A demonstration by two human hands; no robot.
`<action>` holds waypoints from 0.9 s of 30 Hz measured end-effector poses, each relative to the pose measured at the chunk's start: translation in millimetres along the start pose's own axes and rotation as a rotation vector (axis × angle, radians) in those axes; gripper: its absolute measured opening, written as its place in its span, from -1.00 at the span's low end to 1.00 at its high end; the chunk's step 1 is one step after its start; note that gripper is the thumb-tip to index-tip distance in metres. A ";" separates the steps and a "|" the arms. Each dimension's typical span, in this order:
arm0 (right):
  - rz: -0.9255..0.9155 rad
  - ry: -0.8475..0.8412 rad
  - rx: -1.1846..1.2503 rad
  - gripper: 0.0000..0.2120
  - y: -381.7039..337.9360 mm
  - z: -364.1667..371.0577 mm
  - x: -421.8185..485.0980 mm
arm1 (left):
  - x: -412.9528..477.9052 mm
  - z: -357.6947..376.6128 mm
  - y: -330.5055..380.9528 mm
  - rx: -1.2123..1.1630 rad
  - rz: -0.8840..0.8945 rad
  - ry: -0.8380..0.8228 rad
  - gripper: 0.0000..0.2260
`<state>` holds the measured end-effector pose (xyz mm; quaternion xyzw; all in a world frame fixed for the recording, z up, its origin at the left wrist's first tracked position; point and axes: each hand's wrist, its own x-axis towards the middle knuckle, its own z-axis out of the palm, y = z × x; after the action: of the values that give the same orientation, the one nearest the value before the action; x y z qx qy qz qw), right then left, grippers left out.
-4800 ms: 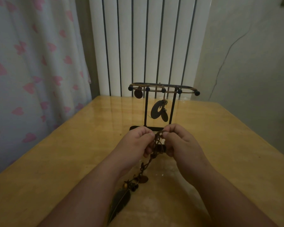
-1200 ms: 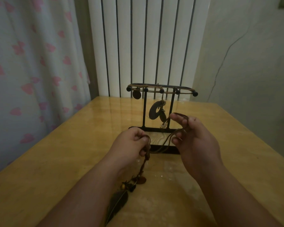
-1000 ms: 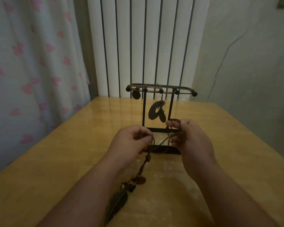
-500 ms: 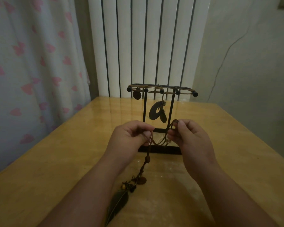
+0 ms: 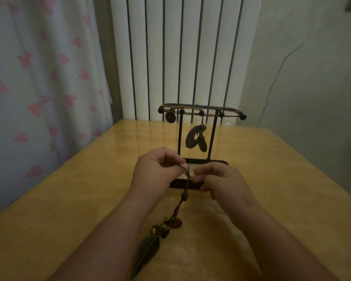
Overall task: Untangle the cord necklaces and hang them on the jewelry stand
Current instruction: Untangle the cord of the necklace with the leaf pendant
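Now | left hand (image 5: 156,171) raised, fingers pinching cord necklace (image 5: 183,199) | right hand (image 5: 221,181) beside, fingers pinching it

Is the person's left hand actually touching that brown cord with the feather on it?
Touching. The head view shows the left hand pinching the cord at its top end, and the cord drops from that pinch toward the feather pendant.

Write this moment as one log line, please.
stage: untangling | left hand: pinches cord necklace | right hand: holds same cord | feather pendant: on table | jewelry stand: carries hung necklaces
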<state>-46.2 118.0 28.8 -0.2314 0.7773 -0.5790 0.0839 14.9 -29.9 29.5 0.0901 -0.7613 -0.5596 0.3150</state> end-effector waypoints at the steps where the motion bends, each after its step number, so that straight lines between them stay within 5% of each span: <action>1: 0.014 -0.062 -0.007 -0.83 0.7 0.9 0.0 | 0.2 0.0 -0.2 0.002 0.001 0.001 -0.86; 11: -0.054 -0.249 -0.277 -0.87 -1.4 9.1 -6.5 | 0.2 -1.0 -1.5 0.006 0.016 0.056 -0.85; 20: 0.137 -0.322 0.218 -0.63 -10.7 -7.6 -9.1 | 3.9 -2.9 -2.0 0.021 -0.043 0.257 -0.84; 27: 0.057 -0.262 0.140 -0.76 -15.8 -12.0 -10.0 | 4.2 -2.3 -2.5 0.066 -0.113 0.233 -0.73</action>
<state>-38.1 129.4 46.0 -0.2765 0.7235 -0.5941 0.2172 12.4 -34.6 29.2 0.2077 -0.7312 -0.5368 0.3661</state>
